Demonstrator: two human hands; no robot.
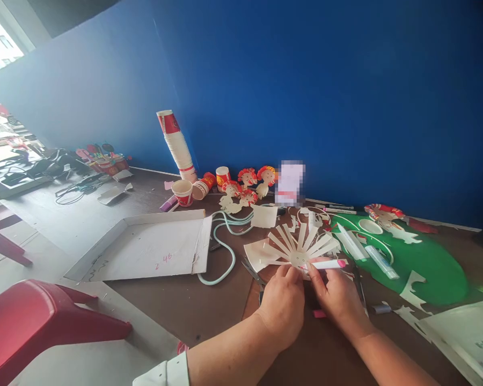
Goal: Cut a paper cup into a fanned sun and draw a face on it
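Observation:
My left hand [284,297] is closed on the lower edge of a cut paper cup [299,256], whose wall is slit into strips that fan out like hair. A small face is drawn at its middle. In my right hand [338,295] is a white marker pen [326,265] with a pink end, its tip at the drawn face. The thumb and fingers pinch the pen. Beside my left hand lie scissors [254,274], partly hidden. A pink pen cap [319,313] rests on the table below my right hand.
Behind stand a tall stack of paper cups [179,153] and several finished cup figures [265,179]. To the left are a shallow white box lid [145,252] and a red stool [32,327]. A green mat [434,268] with glue tubes [382,262] and paper scraps lies right.

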